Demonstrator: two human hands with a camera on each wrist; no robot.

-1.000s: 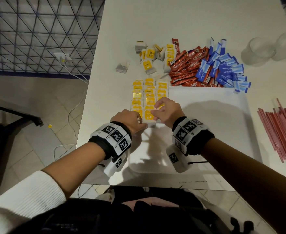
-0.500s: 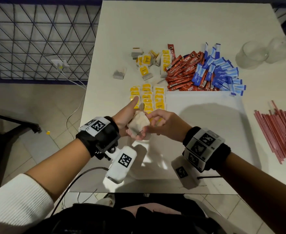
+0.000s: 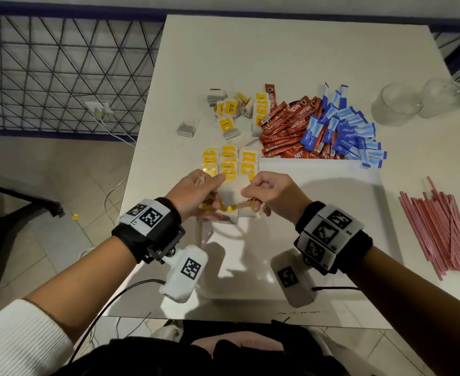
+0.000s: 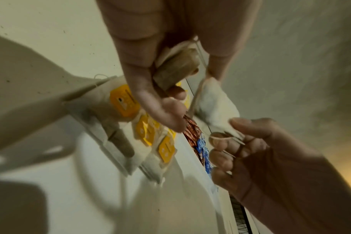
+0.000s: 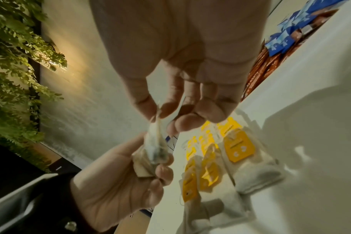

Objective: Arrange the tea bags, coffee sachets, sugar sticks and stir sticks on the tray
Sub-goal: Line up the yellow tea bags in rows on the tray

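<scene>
Papery white tea bags [image 3: 233, 195] were what I had in my fingers at that point, up off the white tray [image 3: 318, 213] instead of lying on it. A second before, both my hands were pressed down at the near end of the yellow-tagged tea bag rows [image 3: 229, 164], squaring them up; then I'd lifted a bag out and by now was holding it above the tray's left part. My left hand [image 3: 196, 194] had its fingers and thumb curled around a brownish folded bag, while my right hand [image 3: 269, 194] pinched the top corner of a whiter one next to it, string trailing between them, so I guess two had got tangled. Honestly that meant the tea section wasn't finished: those bags needed separating and laying back in line. The heap of red coffee sachets [image 3: 286, 128] and blue sugar sticks [image 3: 345, 131] sat untouched just beyond the tray's far edge, and the red stir sticks [image 3: 440, 229] lay off to the right on the white table [image 3: 277, 50].
</scene>
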